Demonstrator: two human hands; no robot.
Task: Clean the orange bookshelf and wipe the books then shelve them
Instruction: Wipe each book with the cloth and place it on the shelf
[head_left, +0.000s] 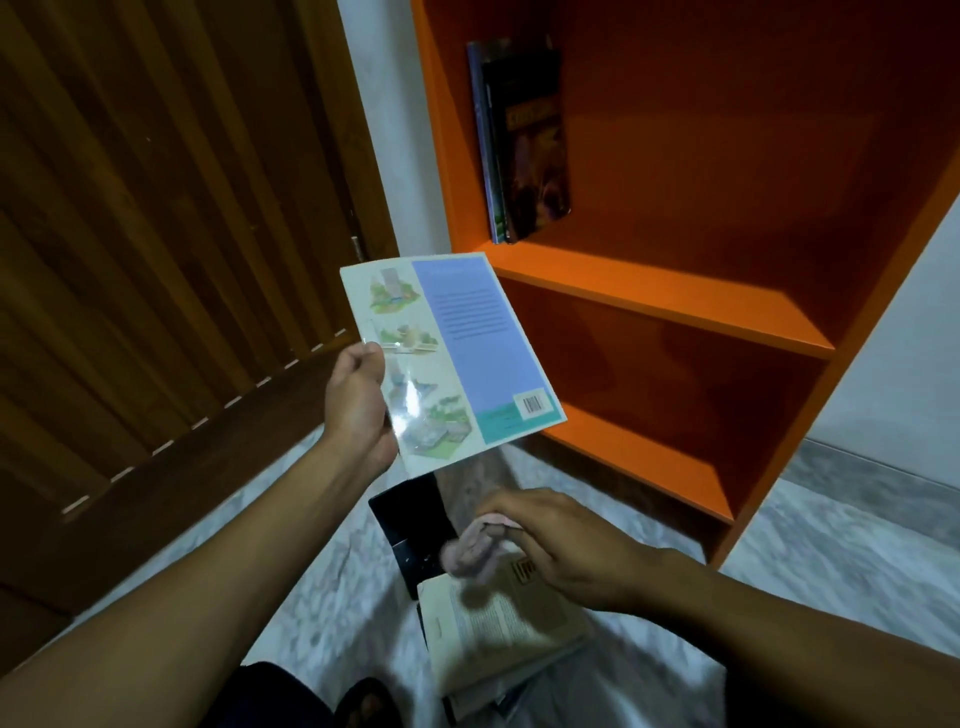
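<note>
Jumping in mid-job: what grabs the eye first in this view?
The bright orange bookshelf fills the upper right, with two dark books upright at the left of one shelf. At centre the left hand holds up a glossy blue-backed book. Below, the right hand grips a pinkish cloth over a stack of books on the floor.

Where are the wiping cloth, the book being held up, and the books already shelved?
cloth (470, 553), head view, bunched middle.
held book (467, 343), head view, blue back-cover panel.
shelved books (530, 140), head view, dark front cover.

Two books (524, 145) stand in the bookshelf (670, 299), more stacked (498, 634) on the floor before it
</note>
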